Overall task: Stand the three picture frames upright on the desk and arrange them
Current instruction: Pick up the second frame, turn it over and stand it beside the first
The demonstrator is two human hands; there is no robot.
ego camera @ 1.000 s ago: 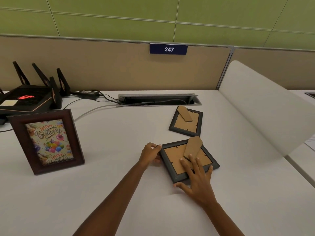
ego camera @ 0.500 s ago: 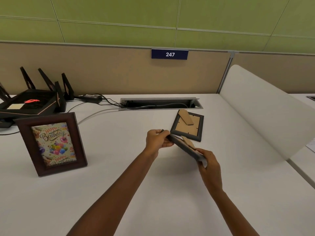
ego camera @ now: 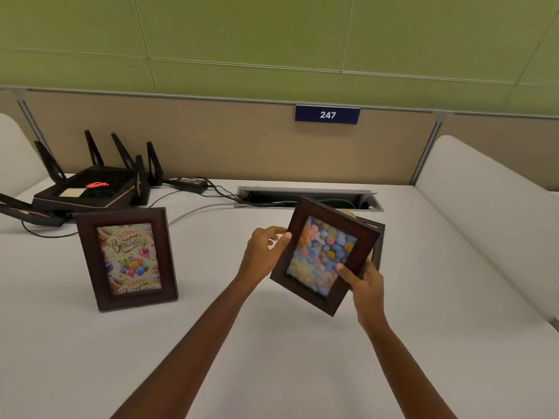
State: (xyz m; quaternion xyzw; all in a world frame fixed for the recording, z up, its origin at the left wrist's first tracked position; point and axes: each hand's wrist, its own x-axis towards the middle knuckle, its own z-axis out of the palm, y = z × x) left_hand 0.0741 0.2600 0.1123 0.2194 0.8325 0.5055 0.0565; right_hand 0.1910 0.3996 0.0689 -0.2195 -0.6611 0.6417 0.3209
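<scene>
Head view: flower frame (ego camera: 325,255), dark brown wood around a picture of pastel blossoms, is held clear of the table (ego camera: 272,358) over its middle right part, closer to the back edge than the front; its picture faces the camera and the whole frame is tilted clockwise, one corner pointing down. Left hand (ego camera: 264,257) pinches the frame's left edge near the upper corner, fingers (ego camera: 282,238) curled onto the wood; right hand (ego camera: 367,287) grips the lower right edge, thumb laid across the front and the other fingers hidden behind, so both hands are closed on this one frame. Birthday frame (ego camera: 127,258) stands upright on the left part of the table, well apart from the hands, face toward the camera, leaning slightly back; its card shows balloons and "Happy Birthday". Behind the held frame's right side a strip of another dark frame (ego camera: 377,237) shows with a bit of tan backing above it; whether it lies flat or stands cannot be told. Router (ego camera: 87,192), black with raised antennas and a red light, sits at the back left corner; power brick (ego camera: 189,184) lies just beside it along the back edge, cables running to the cable slot (ego camera: 308,196) in the middle of that edge; number plate (ego camera: 327,114) reading 247 hangs on the beige partition above; white curved divider (ego camera: 484,225) bounds the right edge.
</scene>
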